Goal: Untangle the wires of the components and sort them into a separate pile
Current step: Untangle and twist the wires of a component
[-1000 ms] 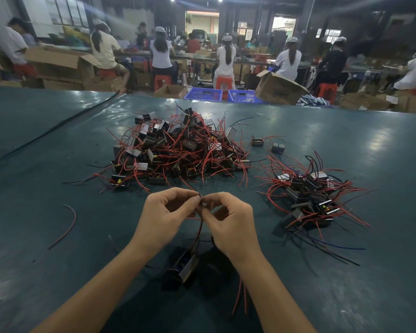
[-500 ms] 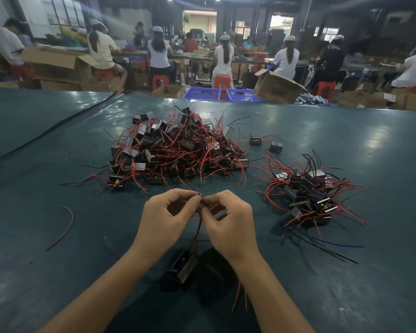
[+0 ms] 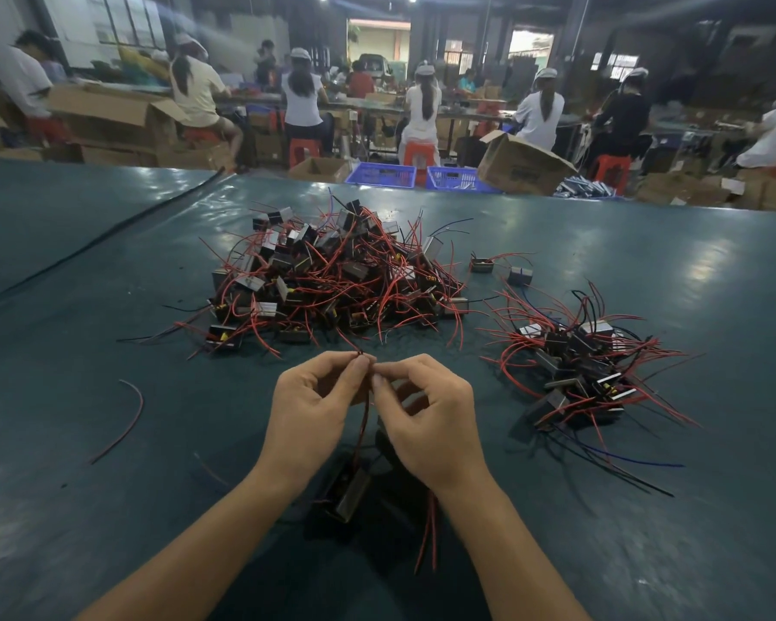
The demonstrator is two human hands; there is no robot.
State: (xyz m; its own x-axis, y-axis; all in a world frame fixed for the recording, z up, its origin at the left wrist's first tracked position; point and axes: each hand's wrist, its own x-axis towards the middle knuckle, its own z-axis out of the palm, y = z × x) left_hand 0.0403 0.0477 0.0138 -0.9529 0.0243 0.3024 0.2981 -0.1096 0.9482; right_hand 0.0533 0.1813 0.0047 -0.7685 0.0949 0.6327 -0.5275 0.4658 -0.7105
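- Left hand (image 3: pixel 308 410) is up over the near surface (image 3: pixel 646 531), its grip narrow, thumb and forefinger pinching the top of a red wire (image 3: pixel 364 414).
- That wire drops straight down between the wrists to a small dark component (image 3: pixel 348 490); I cannot tell whether it hangs or rests on the surface.
- Right hand (image 3: pixel 426 423) meets the left at the same spot, its grip just as tight on the wire end, fingertips touching the left's.
- To do this well, I'd say: hold one strand firm in the left, tease the other away with the right in small pulls, and let the component's weight show where the twist sits. No yanking, since thin leads look likely to kink or tear out.
- More red wire ends (image 3: pixel 426 544) trail below the right wrist; they could catch again.
- Now the surroundings. Far left, one loose wire (image 3: pixel 126 419) lies alone, well apart.
- Behind the hands, the tangled pile (image 3: pixel 332 280), with red leads reaching towards the fingers; lifting too far forward risks snagging them.
- Just right of it, two stray components (image 3: pixel 482 264).
- Right side, the sorted pile (image 3: pixel 579 374), smaller, where this piece belongs once it is free. The path there looks open.
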